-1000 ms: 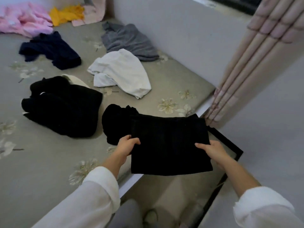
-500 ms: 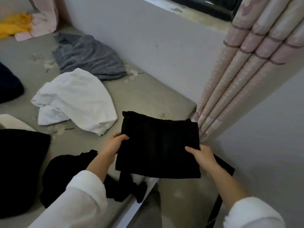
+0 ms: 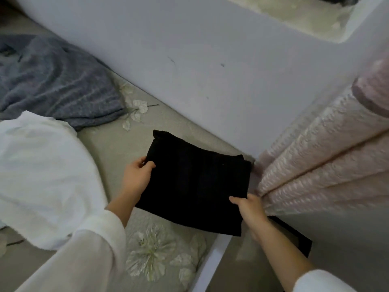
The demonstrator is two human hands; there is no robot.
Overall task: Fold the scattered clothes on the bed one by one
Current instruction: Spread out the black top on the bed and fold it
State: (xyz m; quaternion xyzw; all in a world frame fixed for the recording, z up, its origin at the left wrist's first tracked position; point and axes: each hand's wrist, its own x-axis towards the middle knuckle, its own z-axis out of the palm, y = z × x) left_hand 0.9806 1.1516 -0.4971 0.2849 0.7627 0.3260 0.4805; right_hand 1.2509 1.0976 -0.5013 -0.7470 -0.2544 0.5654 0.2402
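Observation:
A folded black garment [image 3: 193, 182] forms a flat rectangle over the bed's corner, close to the wall and curtain. My left hand [image 3: 137, 175] grips its left edge, thumb on top. My right hand [image 3: 249, 207] pinches its near right corner. A crumpled white garment [image 3: 42, 175] lies on the bed at the left. Behind it, a grey knit garment [image 3: 54, 81] lies spread near the wall.
The bed [image 3: 117, 142] has a grey sheet with a floral print and a white edge [image 3: 212, 264] at the bottom. A pink pleated curtain [image 3: 326, 165] hangs at the right. A pale wall [image 3: 210, 70] borders the bed's far side. A black frame [image 3: 292, 234] stands on the floor.
Both hands have carried the folded black garment forward and right, toward the bed's corner by the wall and curtain. The view turned right, and the other black clothes left the frame.

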